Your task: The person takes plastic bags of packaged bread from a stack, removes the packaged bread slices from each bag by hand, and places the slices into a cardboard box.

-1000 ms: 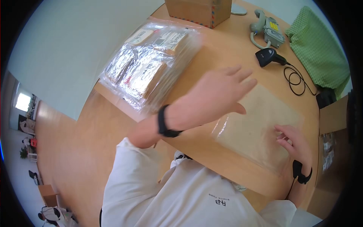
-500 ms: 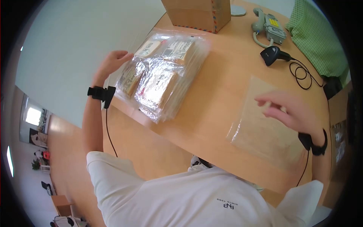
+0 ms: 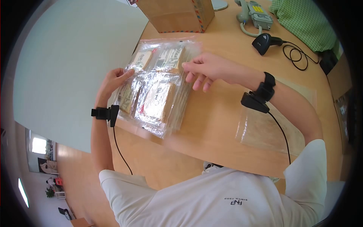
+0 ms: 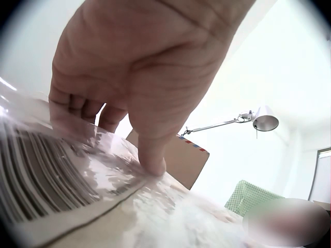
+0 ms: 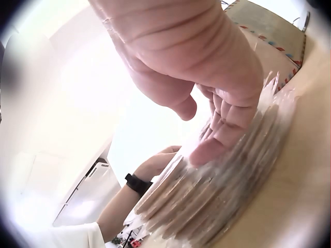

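Observation:
A stack of clear plastic bags (image 3: 185, 89) lies at the table's left side. Four-part rows of flat brown packs with white printed labels (image 3: 157, 96) show through the glossy top bag (image 4: 150, 201). At the stack's left edge my left hand (image 3: 112, 81) grips the top bag, its thumb (image 4: 151, 155) on the film and the other fingers behind the edge. My right hand (image 3: 208, 68) reaches over the stack's right edge, thumb apart from loosely bent fingers. In the right wrist view its fingertips (image 5: 208, 151) are right at the layered bag edges.
A flat clear bag (image 3: 261, 128) lies to the right, partly under my right forearm. Farther back stand a cardboard box (image 3: 176, 17), a grey telephone (image 3: 259, 17) and a black barcode scanner (image 3: 264, 43) with a coiled cable. Green checked cloth (image 3: 306, 26) covers something at the back right.
My left hand has swung from over the flat bag to the stack's left edge and taken hold there. My right hand has moved left from the flat bag to the stack's right edge.

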`<state>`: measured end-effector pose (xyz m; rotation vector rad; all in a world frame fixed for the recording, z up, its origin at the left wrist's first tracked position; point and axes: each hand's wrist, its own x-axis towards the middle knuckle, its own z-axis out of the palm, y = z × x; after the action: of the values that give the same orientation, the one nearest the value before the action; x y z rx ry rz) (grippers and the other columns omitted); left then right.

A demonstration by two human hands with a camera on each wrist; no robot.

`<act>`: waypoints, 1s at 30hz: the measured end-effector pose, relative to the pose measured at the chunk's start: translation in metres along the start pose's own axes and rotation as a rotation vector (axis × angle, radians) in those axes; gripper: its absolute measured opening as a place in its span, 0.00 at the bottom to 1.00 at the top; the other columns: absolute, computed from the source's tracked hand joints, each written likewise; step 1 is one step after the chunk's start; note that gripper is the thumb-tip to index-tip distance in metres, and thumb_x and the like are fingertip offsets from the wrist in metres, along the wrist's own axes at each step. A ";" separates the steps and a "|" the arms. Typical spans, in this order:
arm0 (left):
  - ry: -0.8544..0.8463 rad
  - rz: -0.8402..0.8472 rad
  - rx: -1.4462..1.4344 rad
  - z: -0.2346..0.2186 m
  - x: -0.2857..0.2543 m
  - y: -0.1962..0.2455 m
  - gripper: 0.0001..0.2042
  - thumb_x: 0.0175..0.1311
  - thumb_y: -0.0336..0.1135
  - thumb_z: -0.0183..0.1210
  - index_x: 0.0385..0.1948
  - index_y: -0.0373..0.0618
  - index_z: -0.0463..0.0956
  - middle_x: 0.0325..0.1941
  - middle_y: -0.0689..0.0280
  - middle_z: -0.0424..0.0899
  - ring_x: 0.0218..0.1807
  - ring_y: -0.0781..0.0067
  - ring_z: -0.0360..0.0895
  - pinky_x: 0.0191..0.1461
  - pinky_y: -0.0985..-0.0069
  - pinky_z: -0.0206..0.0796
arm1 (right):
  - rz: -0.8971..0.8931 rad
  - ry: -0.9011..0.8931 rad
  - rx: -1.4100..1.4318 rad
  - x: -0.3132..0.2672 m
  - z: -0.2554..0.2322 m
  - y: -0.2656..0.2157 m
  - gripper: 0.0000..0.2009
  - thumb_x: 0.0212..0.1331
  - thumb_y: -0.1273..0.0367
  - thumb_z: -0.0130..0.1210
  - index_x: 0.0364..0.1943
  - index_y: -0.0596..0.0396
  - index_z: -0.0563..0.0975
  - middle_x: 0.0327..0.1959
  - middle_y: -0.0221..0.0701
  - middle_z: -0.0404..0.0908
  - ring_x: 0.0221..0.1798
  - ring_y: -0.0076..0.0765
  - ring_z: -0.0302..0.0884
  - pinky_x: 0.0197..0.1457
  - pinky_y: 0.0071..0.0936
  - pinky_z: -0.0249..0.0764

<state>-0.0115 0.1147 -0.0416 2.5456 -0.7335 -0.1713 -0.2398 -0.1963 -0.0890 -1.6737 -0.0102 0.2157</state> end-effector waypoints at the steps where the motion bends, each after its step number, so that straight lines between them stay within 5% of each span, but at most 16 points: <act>1: -0.018 -0.015 -0.029 0.001 0.001 0.000 0.25 0.62 0.57 0.69 0.34 0.37 0.83 0.28 0.71 0.80 0.32 0.82 0.72 0.36 0.78 0.65 | 0.028 0.001 0.038 0.004 0.001 -0.001 0.23 0.75 0.51 0.51 0.47 0.61 0.78 0.42 0.33 0.84 0.36 0.26 0.85 0.30 0.23 0.81; 5: -0.079 -0.064 -0.152 0.001 0.006 -0.002 0.24 0.60 0.56 0.71 0.36 0.39 0.83 0.30 0.71 0.81 0.34 0.81 0.74 0.39 0.79 0.66 | 0.024 -0.024 0.080 0.017 0.004 -0.002 0.23 0.72 0.53 0.56 0.44 0.65 0.79 0.40 0.38 0.85 0.32 0.30 0.87 0.29 0.23 0.82; 7: -0.101 -0.065 -0.154 -0.001 0.010 -0.004 0.23 0.60 0.55 0.71 0.37 0.39 0.83 0.31 0.71 0.81 0.34 0.82 0.74 0.40 0.79 0.66 | 0.074 -0.066 0.114 0.022 0.007 -0.003 0.19 0.72 0.54 0.57 0.37 0.59 0.80 0.30 0.28 0.84 0.27 0.23 0.85 0.26 0.21 0.79; 20: -0.125 -0.050 -0.501 0.000 0.006 0.010 0.21 0.65 0.44 0.69 0.47 0.35 0.77 0.38 0.68 0.83 0.37 0.82 0.78 0.42 0.82 0.71 | 0.002 0.027 0.176 0.028 0.018 -0.005 0.19 0.68 0.54 0.62 0.34 0.59 0.80 0.27 0.29 0.83 0.24 0.25 0.84 0.23 0.20 0.78; 25: -0.110 -0.075 -0.431 0.000 0.002 0.013 0.21 0.66 0.44 0.69 0.48 0.33 0.78 0.37 0.68 0.84 0.36 0.83 0.78 0.40 0.83 0.71 | -0.047 0.090 -0.085 0.041 0.018 -0.004 0.19 0.61 0.56 0.67 0.26 0.59 0.80 0.22 0.28 0.80 0.17 0.20 0.73 0.17 0.20 0.63; 30: -0.144 -0.050 -0.398 0.003 0.006 0.009 0.21 0.66 0.44 0.69 0.47 0.31 0.80 0.38 0.67 0.85 0.36 0.85 0.78 0.39 0.83 0.70 | -0.078 0.137 0.090 0.049 0.024 0.008 0.17 0.58 0.59 0.69 0.24 0.58 0.79 0.21 0.28 0.79 0.16 0.18 0.69 0.17 0.21 0.59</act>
<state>-0.0119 0.1034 -0.0396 2.1873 -0.6167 -0.4733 -0.1966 -0.1669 -0.1057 -1.5924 0.0367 0.0424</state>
